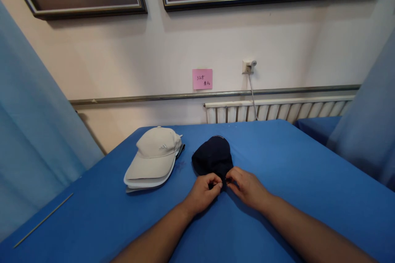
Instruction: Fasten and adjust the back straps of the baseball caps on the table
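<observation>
A dark navy cap (212,154) lies on the blue-covered table, its near end between my two hands. My left hand (203,191) is closed in a pinch at the cap's near edge, on what looks like its back strap. On the other side of that edge, my right hand (247,187) pinches the cap too, thumb and fingers close together. The fingertips hide most of the strap and any fastening. To the left of the navy cap sits a stack of caps (154,152), the top one beige with a small logo on its front.
A thin stick (43,220) lies near the left edge of the blue table cover (293,213). Behind the table are a white radiator (277,110), a metal rail and a plugged-in cord (251,90). Blue curtains (37,123) hang at both sides. A pink note (202,79) is on the wall.
</observation>
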Demonstrator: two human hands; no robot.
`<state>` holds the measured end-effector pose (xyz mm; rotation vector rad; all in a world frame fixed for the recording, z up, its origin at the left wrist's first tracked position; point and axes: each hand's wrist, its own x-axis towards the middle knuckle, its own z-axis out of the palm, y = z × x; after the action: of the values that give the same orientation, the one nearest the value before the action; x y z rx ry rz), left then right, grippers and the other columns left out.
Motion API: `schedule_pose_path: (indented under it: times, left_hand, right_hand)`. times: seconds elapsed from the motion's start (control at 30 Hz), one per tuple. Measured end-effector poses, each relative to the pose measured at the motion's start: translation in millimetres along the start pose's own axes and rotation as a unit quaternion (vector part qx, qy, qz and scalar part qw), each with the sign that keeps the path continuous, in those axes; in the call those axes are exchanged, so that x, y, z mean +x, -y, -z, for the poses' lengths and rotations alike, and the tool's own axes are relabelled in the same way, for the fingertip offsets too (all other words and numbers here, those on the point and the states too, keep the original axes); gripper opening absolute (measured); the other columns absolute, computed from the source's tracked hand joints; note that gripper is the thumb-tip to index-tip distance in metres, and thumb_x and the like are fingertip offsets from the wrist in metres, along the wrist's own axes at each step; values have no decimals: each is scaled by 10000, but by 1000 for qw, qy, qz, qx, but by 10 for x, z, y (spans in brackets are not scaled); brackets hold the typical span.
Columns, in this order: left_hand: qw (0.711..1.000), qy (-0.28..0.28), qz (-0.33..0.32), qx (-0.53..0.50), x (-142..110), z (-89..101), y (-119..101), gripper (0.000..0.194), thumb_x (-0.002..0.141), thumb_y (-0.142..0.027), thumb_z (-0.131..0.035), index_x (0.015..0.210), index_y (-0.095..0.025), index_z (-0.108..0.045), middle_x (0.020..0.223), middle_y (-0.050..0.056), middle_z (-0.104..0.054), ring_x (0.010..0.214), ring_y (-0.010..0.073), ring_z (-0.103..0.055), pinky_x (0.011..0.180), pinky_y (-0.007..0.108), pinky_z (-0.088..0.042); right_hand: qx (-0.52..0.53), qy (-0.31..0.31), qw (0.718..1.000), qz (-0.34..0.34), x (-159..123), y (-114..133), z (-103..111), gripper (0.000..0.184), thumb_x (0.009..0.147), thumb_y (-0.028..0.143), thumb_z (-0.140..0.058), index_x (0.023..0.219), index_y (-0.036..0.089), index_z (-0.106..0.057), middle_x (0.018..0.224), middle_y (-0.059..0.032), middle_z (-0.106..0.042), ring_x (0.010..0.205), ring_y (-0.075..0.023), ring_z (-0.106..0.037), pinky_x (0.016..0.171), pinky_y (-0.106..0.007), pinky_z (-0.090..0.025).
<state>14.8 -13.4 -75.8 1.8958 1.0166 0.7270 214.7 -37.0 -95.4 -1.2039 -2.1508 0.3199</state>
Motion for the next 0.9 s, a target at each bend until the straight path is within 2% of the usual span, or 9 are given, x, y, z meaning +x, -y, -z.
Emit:
schedule_pose_path:
  times: [0.53, 0.9]
  left_hand:
    - [1000, 1, 18, -23, 15, -8, -9, 171, 820, -286, -537, 774, -144, -619, 631, -16, -570, 584, 109, -507, 578, 219, -398]
    - [1000, 3, 0, 15, 4, 16, -54, 183, 818, -286, -540, 764, -149, -649, 656, 0, -598, 630, 124, -518, 619, 225, -416]
  right_hand:
    - [10, 4, 1000, 10, -5, 10, 19, 135, 886, 147, -513, 1002, 204, -552, 950, -36, -609, 819, -162, -593, 703, -277, -443]
    - [13, 13, 1000, 15, 2, 26, 31, 147, 879, 133, -512, 1000, 206, -551, 958, -35, -615, 840, -164, -599, 724, -282, -451]
